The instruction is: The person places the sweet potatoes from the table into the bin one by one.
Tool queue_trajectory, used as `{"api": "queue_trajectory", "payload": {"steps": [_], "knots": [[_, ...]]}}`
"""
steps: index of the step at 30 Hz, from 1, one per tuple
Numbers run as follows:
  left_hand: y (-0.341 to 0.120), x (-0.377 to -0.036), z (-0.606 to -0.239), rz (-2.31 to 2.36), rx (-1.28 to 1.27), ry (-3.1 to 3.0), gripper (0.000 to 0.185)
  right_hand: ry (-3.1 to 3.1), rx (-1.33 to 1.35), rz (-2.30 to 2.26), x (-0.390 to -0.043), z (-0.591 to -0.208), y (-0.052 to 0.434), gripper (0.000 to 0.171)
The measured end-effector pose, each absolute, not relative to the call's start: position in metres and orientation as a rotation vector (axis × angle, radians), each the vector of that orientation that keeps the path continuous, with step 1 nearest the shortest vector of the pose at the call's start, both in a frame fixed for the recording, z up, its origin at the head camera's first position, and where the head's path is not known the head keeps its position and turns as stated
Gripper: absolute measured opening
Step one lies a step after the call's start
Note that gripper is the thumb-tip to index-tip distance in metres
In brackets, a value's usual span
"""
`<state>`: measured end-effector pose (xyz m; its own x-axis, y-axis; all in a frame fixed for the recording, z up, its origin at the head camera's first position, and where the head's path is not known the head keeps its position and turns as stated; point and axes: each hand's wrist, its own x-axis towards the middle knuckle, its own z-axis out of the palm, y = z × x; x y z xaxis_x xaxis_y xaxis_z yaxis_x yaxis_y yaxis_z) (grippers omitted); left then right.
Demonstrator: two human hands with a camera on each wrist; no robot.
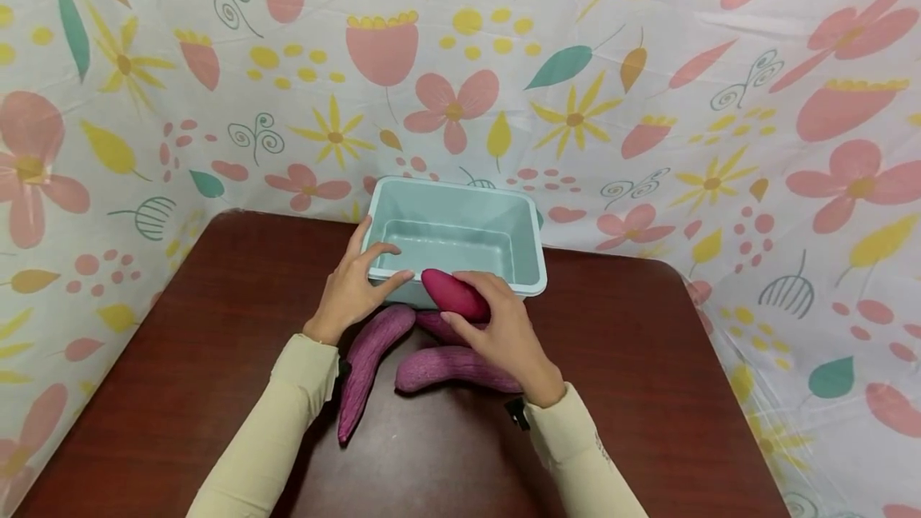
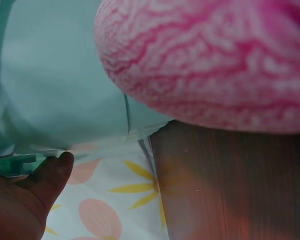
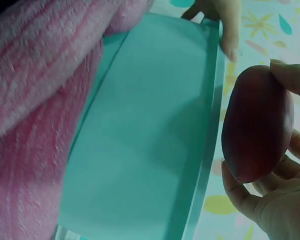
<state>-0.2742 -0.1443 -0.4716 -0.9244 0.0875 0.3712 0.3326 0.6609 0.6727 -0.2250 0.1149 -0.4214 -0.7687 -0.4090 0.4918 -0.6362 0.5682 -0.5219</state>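
Observation:
My right hand (image 1: 507,334) holds a smooth dark red mango-shaped fruit (image 1: 455,294) between thumb and fingers, above the near rim of a light blue plastic bin (image 1: 536,254). In the right wrist view the fruit (image 3: 257,125) stands out beside the bin's edge. My left hand (image 1: 348,290) grips the near left corner of the bin, thumb along the front and a finger bent over the rim. Below the hands lie long purple wrinkled eggplants: one curved eggplant (image 1: 374,366) at left, another (image 1: 446,366) under my right wrist, and a third (image 1: 435,324) partly hidden against the bin.
The bin stands at the back of a dark brown wooden table (image 1: 619,326), close to a hanging flowered sheet (image 1: 446,46). That sheet also runs along both sides of the table. One eggplant (image 2: 200,65) looms large in the left wrist view.

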Motion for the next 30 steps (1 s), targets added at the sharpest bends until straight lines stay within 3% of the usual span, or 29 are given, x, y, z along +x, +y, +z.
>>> {"api": "queue_trajectory", "payload": {"steps": [22,30], "knots": [[-0.144,-0.276,-0.471,-1.197,-0.338,-2.570,0.040,-2.449,0.835,1.042,-0.262,-0.414,0.112,0.050],[-0.143,-0.273,-0.472,-1.177,-0.319,-2.597,0.053,-2.477,0.813,1.041,-0.279,-0.416,0.095,0.049]]}}
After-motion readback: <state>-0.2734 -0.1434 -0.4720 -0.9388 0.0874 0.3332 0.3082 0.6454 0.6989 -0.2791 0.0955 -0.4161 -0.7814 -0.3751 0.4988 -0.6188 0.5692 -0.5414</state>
